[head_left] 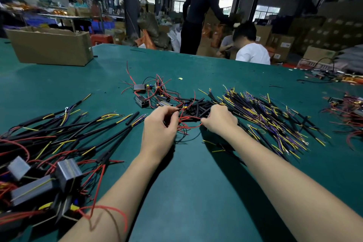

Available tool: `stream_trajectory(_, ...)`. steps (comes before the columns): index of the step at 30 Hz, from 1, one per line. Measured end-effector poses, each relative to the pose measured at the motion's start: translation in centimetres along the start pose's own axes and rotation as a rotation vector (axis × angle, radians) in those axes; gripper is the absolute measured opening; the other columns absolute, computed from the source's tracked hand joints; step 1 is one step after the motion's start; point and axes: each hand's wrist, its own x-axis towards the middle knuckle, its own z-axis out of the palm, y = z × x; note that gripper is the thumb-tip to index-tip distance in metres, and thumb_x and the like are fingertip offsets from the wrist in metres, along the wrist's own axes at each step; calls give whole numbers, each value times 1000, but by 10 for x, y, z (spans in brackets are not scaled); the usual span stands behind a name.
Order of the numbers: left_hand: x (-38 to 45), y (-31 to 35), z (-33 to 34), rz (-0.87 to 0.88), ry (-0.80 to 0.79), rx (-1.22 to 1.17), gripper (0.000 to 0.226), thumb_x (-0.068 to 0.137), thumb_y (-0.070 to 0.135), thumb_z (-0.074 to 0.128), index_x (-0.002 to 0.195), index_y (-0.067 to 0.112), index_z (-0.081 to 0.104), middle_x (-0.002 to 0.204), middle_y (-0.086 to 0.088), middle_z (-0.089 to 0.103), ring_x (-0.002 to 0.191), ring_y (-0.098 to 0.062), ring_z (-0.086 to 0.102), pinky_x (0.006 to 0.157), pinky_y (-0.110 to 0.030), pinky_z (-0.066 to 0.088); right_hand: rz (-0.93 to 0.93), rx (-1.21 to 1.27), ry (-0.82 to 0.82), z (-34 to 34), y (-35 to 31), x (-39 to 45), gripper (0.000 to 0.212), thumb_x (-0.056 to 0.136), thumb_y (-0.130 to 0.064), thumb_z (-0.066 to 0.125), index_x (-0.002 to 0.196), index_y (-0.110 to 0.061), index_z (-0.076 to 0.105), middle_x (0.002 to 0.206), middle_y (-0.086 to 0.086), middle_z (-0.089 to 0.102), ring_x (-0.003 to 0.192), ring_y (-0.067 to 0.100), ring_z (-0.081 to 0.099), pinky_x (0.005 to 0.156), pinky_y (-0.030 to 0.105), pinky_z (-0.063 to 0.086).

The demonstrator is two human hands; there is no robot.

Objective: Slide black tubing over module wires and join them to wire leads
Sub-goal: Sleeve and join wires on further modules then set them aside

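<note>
My left hand pinches a thin black piece with a yellow tip between thumb and fingers, above a tangle of red module wires. My right hand is curled over the pile of short black tubing pieces, fingertips hidden; I cannot tell what it holds. Several small black modules with red wires lie just beyond the hands. A heap of yellow and purple wire leads spreads to the right.
Finished assemblies with grey modules and long black sleeved leads cover the green table's left side. A cardboard box stands far left. More wired parts lie at the right edge. Two people are beyond the table.
</note>
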Motion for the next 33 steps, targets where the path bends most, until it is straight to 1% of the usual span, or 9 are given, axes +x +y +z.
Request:
stream_trajectory(3,0,1,0,7,6,6,10,89,11,63,88,19,68,78,17,61,73,6,56,69,-7,40,23,4,-42,-3,-5,0,36,85,-30,64,64,-14,40,84,5,53,76,28,51,66,30,36)
stream_trajectory(8,1,3,-1,67,43,35,8,87,5,65,87,11,71,77,11,58,73,7,54,69,-4,37,59,267,-7,-7,6,-4,22,79,-20,59,60,-15,47,67,4,48,64,24,45,59,26,35)
stream_trajectory(11,0,5,-2,100,59,38,8,86,4,66,87,9,72,77,8,59,73,6,54,70,-4,37,-16,495,54,-5,20,-15,21,82,-18,59,61,-13,55,59,1,52,60,17,48,52,21,38)
stream_trajectory(13,0,6,-2,130,65,38,8,85,3,67,88,8,72,78,3,62,72,6,54,71,-5,38,-51,665,126,-5,26,-23,11,86,-17,62,76,-13,62,70,0,61,66,15,53,60,20,41)
stream_trajectory(15,-2,10,-1,144,54,13,8,84,3,69,89,8,73,80,0,66,72,2,57,70,-8,41,-55,911,134,-4,28,-34,4,89,-12,62,92,-13,61,80,4,63,70,17,55,69,29,46)
stream_trajectory(18,-5,18,2,99,10,-77,7,82,6,73,87,10,73,79,2,70,69,-3,61,68,-15,46,-101,1249,108,-3,23,-52,17,92,-1,57,107,-8,57,76,5,60,54,7,54,50,19,45)
stream_trajectory(23,-8,24,4,59,-33,-107,4,82,7,72,82,10,74,73,4,70,64,-7,62,62,-19,47,-105,1733,8,-11,11,-67,9,94,0,53,90,-8,56,79,7,65,61,12,65,56,16,51)
stream_trajectory(26,-9,25,2,82,-36,-81,5,84,5,69,83,7,74,74,1,69,66,-5,60,67,-16,45,-64,1818,-60,-9,9,-70,11,93,-3,55,83,-8,55,70,2,68,62,12,67,58,16,52)
stream_trajectory(33,-10,24,3,129,-51,-75,4,83,3,69,83,6,73,78,-3,69,72,-15,63,70,-26,50,-20,1855,-95,-6,10,-71,14,92,-7,59,79,-11,54,65,-1,66,62,10,66,57,15,52)
